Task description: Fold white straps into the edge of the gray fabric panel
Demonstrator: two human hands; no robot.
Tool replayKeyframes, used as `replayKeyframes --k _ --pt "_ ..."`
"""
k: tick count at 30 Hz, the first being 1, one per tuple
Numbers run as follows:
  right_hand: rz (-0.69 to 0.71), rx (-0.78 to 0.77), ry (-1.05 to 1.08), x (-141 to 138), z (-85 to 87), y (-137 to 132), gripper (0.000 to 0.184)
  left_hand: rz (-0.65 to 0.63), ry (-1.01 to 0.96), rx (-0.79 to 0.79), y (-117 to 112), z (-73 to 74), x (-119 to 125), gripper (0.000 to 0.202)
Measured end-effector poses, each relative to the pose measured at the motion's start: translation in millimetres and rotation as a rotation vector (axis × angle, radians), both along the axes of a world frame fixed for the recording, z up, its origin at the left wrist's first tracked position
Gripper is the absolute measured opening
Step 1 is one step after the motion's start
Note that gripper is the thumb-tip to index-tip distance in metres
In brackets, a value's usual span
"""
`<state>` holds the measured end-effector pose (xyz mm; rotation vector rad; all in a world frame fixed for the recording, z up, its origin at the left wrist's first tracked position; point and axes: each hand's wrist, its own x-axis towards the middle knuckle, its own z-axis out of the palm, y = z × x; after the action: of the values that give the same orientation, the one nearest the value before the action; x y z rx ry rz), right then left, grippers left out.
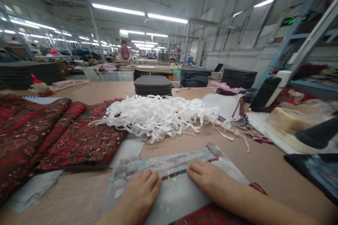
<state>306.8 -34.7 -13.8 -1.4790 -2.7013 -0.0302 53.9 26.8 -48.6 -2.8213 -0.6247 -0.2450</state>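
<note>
Flat on a grey sheet (175, 191) at the near table (264, 168) edge: left hand (139, 195) and right hand (211, 179), both spread, gripping nothing. Looks light, limp, easily creased; probably best pinched along the folded far edge (169, 165). Beyond: white strips (155, 116), red cloth (79, 140).

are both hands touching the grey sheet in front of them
Touching. The head view shows the left hand and the right hand lying flat on the grey sheet, with no gap.
</note>
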Motion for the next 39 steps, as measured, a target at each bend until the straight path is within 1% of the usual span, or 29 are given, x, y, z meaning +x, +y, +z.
replayKeyframes --k 2,4,5,7,8,10,13,15,17,18,20,22,24,26,28,30,32,34,37,39 --pt "-0.081 -0.038 -0.022 20 2.9 -4 0.021 0.038 -0.060 -0.018 2 0.3 -10 0.026" --pt "-0.151 -0.085 -0.063 30 10.1 -5 0.026 0.057 -0.097 -0.068 4 3.4 -18 0.028" --pt "-0.178 -0.111 -0.083 30 14.3 -4 0.027 0.061 -0.105 -0.102 5 5.5 -21 0.028" --pt "-0.189 -0.153 -0.096 16 21.5 2 0.029 0.075 -0.104 -0.161 6 9.2 -25 0.027" --pt "-0.162 -0.158 -0.078 4 23.5 6 0.029 0.081 -0.101 -0.170 6 10.3 -25 0.024" --pt "-0.056 -0.131 0.000 -27 22.6 15 0.027 0.066 -0.096 -0.131 5 10.5 -23 0.018" --pt "0.114 -0.061 0.076 -68 9.3 25 0.017 -0.006 -0.074 -0.005 2 7.9 -20 0.013" --pt "0.168 -0.001 0.039 -81 -2.0 28 0.011 -0.030 -0.060 0.044 0 7.3 -20 0.012" --pt "0.184 0.050 -0.011 -78 -8.8 29 0.008 -0.019 -0.053 0.030 1 8.8 -23 0.010" --pt "0.183 0.058 -0.028 -73 -9.2 29 0.008 0.002 -0.056 0.002 2 10.2 -26 0.010" --pt "0.173 0.036 -0.064 -62 -4.2 29 0.010 0.046 -0.084 -0.067 5 13.0 -33 0.010" --pt "0.153 -0.012 -0.110 -58 5.0 31 0.013 0.081 -0.128 -0.138 8 14.3 -40 0.015" --pt "0.141 -0.054 -0.092 -65 12.0 35 0.015 0.106 -0.167 -0.178 10 13.2 -45 0.017" --pt "0.151 -0.077 0.020 -80 12.0 39 0.016 0.115 -0.188 -0.169 10 10.7 -47 0.015" --pt "0.179 -0.072 0.122 -96 4.2 41 0.013 0.094 -0.189 -0.117 7 8.6 -48 0.012" --pt "0.223 -0.023 0.113 -106 -7.5 40 0.007 0.063 -0.179 -0.061 3 8.5 -49 0.011" --pt "0.278 0.048 0.055 -106 -17.3 39 0.007 0.051 -0.169 -0.039 -1 10.3 -52 0.010" --pt "0.304 0.081 0.033 -100 -20.5 38 0.010 0.059 -0.167 -0.053 -5 12.4 -58 0.010" --pt "0.244 -0.004 0.091 -95 -12.6 42 0.014 0.086 -0.181 -0.105 -8 13.3 -67 0.010" --pt "0.217 -0.057 0.133 -100 -4.6 47 0.020 0.101 -0.199 -0.128 -9 12.4 -72 0.013"
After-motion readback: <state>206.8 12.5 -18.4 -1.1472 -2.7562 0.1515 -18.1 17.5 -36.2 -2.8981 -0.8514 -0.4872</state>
